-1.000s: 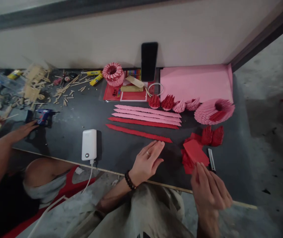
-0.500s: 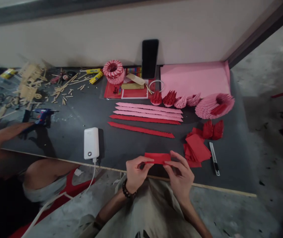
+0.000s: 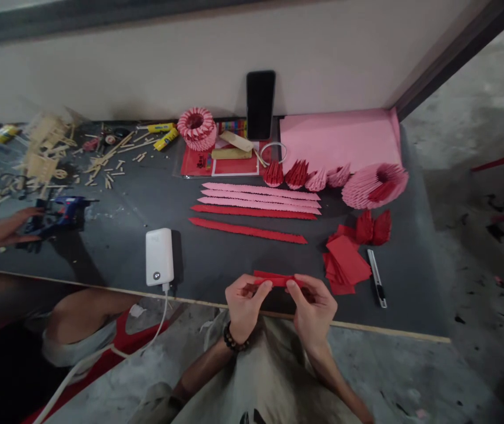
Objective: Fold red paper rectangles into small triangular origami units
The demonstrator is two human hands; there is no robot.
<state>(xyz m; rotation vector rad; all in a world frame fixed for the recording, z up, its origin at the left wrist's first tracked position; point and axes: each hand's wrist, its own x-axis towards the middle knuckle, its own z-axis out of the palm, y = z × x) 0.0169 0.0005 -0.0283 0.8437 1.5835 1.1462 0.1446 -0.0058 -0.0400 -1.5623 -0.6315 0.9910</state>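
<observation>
A small piece of red paper is pinched between my two hands above the front edge of the table. My left hand, with a beaded bracelet at the wrist, grips its left end between thumb and fingers. At the other end, my right hand closes on it the same way. To the right lies a loose stack of red paper pieces, with a utility knife beside it. Beyond my hands, red strips and pink strips with jagged edges lie side by side.
A white power bank with a cable stands left of my hands. Folded pink and red paper pieces, pink sheets and a phone are at the back. A co-worker's hand is by a blue glue gun.
My right fingers have closed in on the paper, and both thumbs now press its near edge, so it looks narrower. The co-worker's hand has shifted at the glue gun. The view moved slightly.
</observation>
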